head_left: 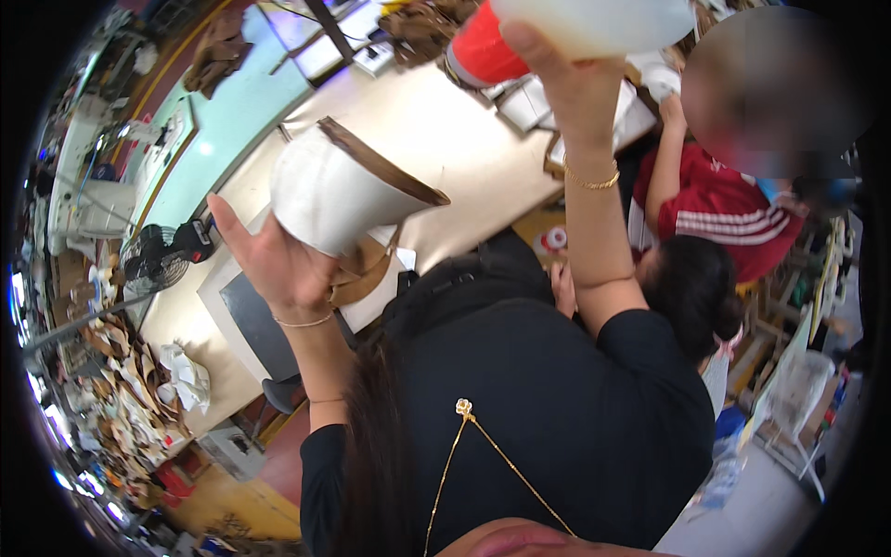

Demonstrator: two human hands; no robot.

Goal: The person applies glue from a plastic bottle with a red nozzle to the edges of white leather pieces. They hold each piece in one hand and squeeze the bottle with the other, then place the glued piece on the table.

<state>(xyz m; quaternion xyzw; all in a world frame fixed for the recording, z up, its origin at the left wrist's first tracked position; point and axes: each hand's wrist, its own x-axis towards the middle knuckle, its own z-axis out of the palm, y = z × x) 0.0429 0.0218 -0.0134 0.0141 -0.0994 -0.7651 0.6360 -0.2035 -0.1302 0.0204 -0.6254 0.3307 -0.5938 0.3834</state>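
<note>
My left hand (292, 269) holds up a white, curved, cup-shaped piece (329, 190) with a brown edge. Its thumb sticks out to the left, while the fingers are mostly hidden behind the piece. Raised high at the top right, my right hand (575, 88) grips a translucent white bottle (613, 23) with a red end part (487, 46). The bottle is tipped on its side, its red end toward the left, and the upper frame edge cuts it off. A brown flat piece (367, 278) lies beneath the white piece.
A cream worktable (464, 116) spans the middle, with a pale green one (241, 102) beyond. A black fan (156, 260) stands at left, near a pile of brown scraps (107, 371) and a white plastic bag (187, 379). A person in red (733, 223) and a dark-haired person (696, 288) are close at right.
</note>
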